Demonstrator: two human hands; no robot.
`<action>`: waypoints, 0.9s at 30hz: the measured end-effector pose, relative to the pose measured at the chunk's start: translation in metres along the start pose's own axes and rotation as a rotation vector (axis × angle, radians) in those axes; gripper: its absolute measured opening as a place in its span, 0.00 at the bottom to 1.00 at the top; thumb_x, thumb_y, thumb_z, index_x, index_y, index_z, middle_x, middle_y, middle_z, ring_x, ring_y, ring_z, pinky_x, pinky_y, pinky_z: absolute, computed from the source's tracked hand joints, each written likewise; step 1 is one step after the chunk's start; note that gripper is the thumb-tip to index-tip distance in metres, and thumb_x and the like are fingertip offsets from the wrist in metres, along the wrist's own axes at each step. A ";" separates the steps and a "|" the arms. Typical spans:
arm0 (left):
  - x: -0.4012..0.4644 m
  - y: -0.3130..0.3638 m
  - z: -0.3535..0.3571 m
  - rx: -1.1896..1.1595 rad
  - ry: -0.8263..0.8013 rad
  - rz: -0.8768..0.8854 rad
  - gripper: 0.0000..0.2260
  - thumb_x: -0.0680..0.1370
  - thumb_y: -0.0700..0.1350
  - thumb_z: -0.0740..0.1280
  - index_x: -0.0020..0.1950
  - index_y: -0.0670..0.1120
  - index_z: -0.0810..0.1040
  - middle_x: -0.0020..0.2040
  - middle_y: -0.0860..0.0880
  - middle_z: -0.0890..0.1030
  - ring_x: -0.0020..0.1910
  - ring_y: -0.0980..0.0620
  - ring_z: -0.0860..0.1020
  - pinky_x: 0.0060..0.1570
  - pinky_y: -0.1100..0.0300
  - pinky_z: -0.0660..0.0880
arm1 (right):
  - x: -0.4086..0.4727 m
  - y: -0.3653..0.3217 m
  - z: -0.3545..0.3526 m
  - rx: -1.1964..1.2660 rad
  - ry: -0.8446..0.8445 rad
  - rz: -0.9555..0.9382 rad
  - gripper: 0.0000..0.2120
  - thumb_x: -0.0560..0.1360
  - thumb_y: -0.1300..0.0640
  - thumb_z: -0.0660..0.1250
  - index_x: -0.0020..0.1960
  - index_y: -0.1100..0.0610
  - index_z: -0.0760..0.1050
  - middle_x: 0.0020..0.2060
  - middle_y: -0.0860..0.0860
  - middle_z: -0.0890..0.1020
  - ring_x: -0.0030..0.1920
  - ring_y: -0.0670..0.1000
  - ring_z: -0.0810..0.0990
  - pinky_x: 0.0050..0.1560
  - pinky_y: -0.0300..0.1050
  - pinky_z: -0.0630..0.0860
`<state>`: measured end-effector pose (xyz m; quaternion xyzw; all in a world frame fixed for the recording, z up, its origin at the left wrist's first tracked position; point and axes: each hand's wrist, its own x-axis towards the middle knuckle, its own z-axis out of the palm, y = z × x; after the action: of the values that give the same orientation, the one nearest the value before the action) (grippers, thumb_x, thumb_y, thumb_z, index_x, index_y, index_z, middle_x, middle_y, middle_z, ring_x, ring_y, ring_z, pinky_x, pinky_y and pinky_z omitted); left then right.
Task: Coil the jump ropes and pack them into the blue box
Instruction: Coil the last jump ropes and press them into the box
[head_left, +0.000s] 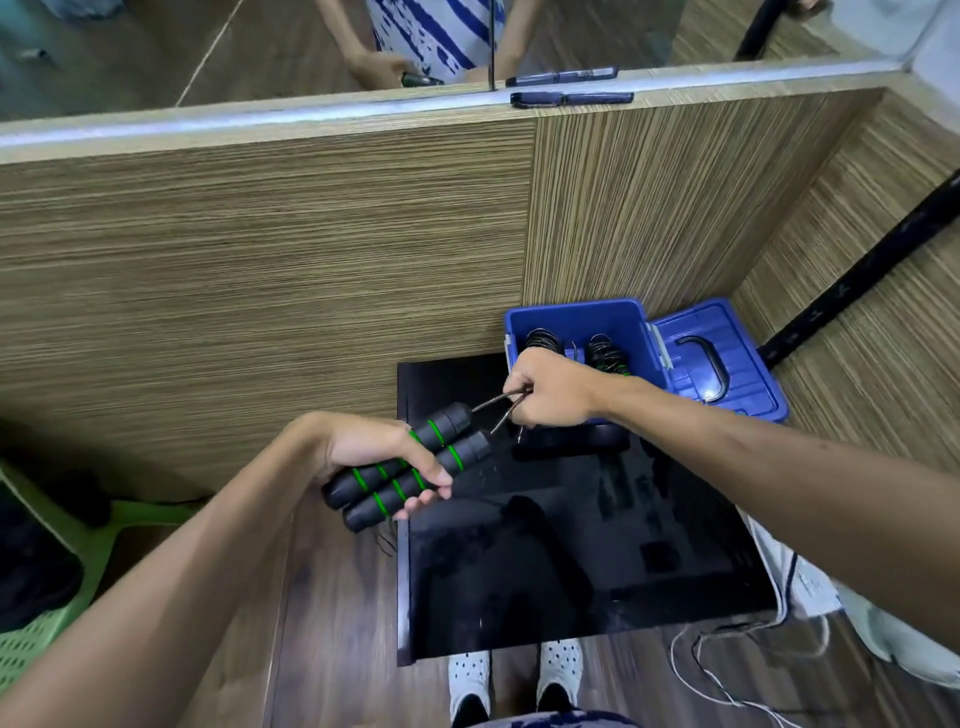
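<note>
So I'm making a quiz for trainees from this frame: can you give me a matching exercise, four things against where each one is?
Things:
1. jump rope handles
2. rope cords
3. coiled ropes
4. blue lid

Places:
A. inside the blue box
B. lying right of the box
C. gripped in the left hand
D. pinched by the right hand

Pairs: 1-C, 2-D, 3-A, 4-B

I note matt black foam handles with green rings (410, 467), glossy blue plastic box (576, 317), glossy black tabletop (571, 545), striated wood-grain wall panels (260, 249).
</note>
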<state>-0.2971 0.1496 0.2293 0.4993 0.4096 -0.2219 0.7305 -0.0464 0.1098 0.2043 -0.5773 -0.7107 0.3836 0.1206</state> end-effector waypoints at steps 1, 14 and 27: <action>0.000 -0.002 -0.002 -0.004 -0.011 -0.009 0.06 0.77 0.41 0.71 0.48 0.39 0.80 0.38 0.45 0.77 0.35 0.50 0.76 0.39 0.57 0.76 | -0.002 -0.001 -0.004 0.004 -0.017 0.002 0.12 0.65 0.68 0.64 0.27 0.65 0.64 0.22 0.51 0.63 0.23 0.47 0.60 0.27 0.42 0.61; -0.024 -0.031 -0.029 -0.003 -0.029 -0.108 0.06 0.74 0.41 0.74 0.44 0.40 0.80 0.38 0.44 0.77 0.35 0.48 0.77 0.40 0.56 0.77 | -0.011 0.021 -0.059 -0.403 0.068 0.081 0.14 0.65 0.61 0.65 0.26 0.57 0.61 0.22 0.49 0.61 0.26 0.49 0.57 0.28 0.46 0.58; 0.032 -0.055 -0.019 -0.409 0.484 0.095 0.04 0.78 0.39 0.70 0.46 0.40 0.76 0.34 0.43 0.77 0.30 0.48 0.76 0.33 0.57 0.77 | -0.019 0.015 -0.086 0.243 0.070 0.238 0.22 0.79 0.55 0.65 0.28 0.52 0.62 0.24 0.49 0.61 0.23 0.48 0.56 0.27 0.40 0.54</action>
<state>-0.3268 0.1471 0.1701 0.3991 0.5839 0.0249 0.7065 0.0228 0.1275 0.2575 -0.6515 -0.5810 0.4580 0.1679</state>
